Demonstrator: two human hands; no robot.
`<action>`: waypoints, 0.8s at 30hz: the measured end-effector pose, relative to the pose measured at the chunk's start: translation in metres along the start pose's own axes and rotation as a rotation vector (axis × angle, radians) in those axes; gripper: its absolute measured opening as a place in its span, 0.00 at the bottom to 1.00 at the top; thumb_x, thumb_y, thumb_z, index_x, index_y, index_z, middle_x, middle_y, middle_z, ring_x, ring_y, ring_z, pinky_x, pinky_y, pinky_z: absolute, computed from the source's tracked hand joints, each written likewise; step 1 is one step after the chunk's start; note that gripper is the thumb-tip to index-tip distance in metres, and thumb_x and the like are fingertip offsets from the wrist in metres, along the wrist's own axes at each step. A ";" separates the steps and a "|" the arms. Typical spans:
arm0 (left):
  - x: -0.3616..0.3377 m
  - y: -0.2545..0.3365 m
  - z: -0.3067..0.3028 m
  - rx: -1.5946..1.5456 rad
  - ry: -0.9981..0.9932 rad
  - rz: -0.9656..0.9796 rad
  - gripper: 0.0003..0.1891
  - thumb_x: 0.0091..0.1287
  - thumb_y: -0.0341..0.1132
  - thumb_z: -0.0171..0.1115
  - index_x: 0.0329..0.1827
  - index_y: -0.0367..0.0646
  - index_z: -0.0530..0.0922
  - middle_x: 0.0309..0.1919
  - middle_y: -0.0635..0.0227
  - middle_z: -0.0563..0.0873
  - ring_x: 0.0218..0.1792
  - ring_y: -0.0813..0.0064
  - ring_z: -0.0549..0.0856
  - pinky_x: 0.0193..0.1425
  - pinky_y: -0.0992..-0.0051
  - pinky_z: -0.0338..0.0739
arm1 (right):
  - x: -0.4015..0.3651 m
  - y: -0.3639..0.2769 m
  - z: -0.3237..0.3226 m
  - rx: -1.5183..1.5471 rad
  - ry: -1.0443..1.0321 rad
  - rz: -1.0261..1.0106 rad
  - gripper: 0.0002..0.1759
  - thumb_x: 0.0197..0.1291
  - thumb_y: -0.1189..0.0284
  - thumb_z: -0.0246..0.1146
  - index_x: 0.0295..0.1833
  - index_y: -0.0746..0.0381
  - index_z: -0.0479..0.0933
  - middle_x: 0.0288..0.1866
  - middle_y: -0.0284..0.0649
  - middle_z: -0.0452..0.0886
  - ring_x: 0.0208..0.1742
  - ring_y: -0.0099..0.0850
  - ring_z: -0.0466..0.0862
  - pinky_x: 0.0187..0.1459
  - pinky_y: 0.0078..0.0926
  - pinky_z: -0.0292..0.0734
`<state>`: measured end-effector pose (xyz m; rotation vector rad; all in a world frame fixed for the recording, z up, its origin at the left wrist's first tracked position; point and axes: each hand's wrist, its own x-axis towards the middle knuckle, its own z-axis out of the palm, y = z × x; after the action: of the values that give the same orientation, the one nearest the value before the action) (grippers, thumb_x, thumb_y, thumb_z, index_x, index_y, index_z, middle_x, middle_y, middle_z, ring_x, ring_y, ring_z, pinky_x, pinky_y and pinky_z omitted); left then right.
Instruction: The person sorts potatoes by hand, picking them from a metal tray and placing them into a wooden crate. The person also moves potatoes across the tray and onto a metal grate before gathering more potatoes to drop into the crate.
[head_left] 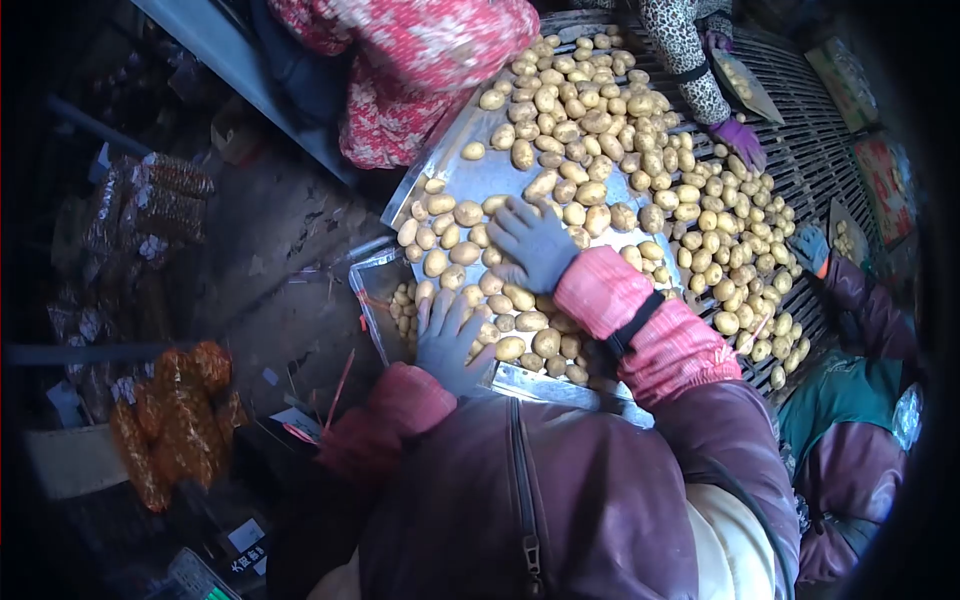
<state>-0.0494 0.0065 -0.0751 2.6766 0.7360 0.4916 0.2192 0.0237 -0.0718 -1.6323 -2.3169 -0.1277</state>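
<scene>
Yellow potatoes lie spread over a sloping metal chute in front of me. My right hand, in a grey-blue glove, rests palm down on potatoes midway up the chute, its fingers outstretched. Lower and to the left, my left hand, gloved alike, lies over potatoes at the chute's near end with its fingers spread. Neither hand is closed round a potato; what lies under the palms is hidden. A clear plastic lining hangs at the chute's lower left edge, with several potatoes beside it.
A slatted rack carries more potatoes at the right. One person in a red patterned top stands across the chute. Others reach in, with a purple glove and a blue glove. Filled orange net bags stand at left.
</scene>
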 end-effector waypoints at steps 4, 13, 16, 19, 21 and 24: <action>-0.005 -0.005 0.006 0.012 -0.009 -0.013 0.30 0.63 0.51 0.67 0.64 0.43 0.78 0.68 0.47 0.71 0.74 0.41 0.62 0.77 0.36 0.47 | -0.052 -0.045 -0.020 0.019 -0.043 0.003 0.35 0.65 0.45 0.56 0.68 0.59 0.71 0.73 0.50 0.69 0.76 0.46 0.67 0.69 0.71 0.57; 0.007 0.020 -0.004 -0.048 -0.118 0.212 0.32 0.63 0.52 0.67 0.67 0.46 0.75 0.71 0.45 0.67 0.74 0.41 0.62 0.76 0.37 0.50 | -0.161 -0.086 -0.081 0.182 0.012 0.263 0.30 0.60 0.56 0.63 0.66 0.57 0.74 0.67 0.51 0.73 0.69 0.52 0.71 0.67 0.55 0.65; 0.016 0.029 -0.002 -0.016 -0.219 0.382 0.29 0.65 0.52 0.64 0.67 0.49 0.76 0.70 0.48 0.69 0.74 0.44 0.63 0.75 0.38 0.52 | -0.186 -0.085 -0.075 0.034 -0.007 0.374 0.34 0.57 0.55 0.63 0.69 0.55 0.72 0.67 0.54 0.71 0.68 0.56 0.71 0.67 0.57 0.65; 0.017 0.027 0.007 0.057 -0.197 0.359 0.24 0.66 0.50 0.62 0.62 0.51 0.80 0.69 0.54 0.71 0.74 0.44 0.63 0.75 0.40 0.54 | -0.186 -0.090 -0.075 -0.015 -0.049 0.452 0.37 0.56 0.55 0.64 0.72 0.54 0.69 0.67 0.53 0.71 0.65 0.55 0.73 0.64 0.57 0.67; 0.019 0.027 0.004 0.053 -0.196 0.301 0.23 0.66 0.50 0.62 0.61 0.50 0.81 0.71 0.54 0.70 0.74 0.43 0.62 0.75 0.40 0.54 | -0.176 -0.092 -0.066 0.005 -0.063 0.497 0.39 0.56 0.56 0.65 0.73 0.53 0.68 0.67 0.53 0.71 0.65 0.54 0.73 0.62 0.56 0.69; 0.016 0.015 0.009 0.024 -0.171 0.208 0.20 0.66 0.48 0.63 0.59 0.52 0.82 0.74 0.52 0.68 0.76 0.40 0.60 0.76 0.40 0.54 | -0.149 -0.094 -0.069 -0.008 -0.137 0.519 0.41 0.53 0.58 0.68 0.73 0.56 0.67 0.66 0.49 0.72 0.63 0.50 0.73 0.56 0.51 0.72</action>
<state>-0.0261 0.0009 -0.0731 2.7895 0.4206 0.2998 0.1908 -0.1612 -0.0412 -2.2424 -1.8992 0.0921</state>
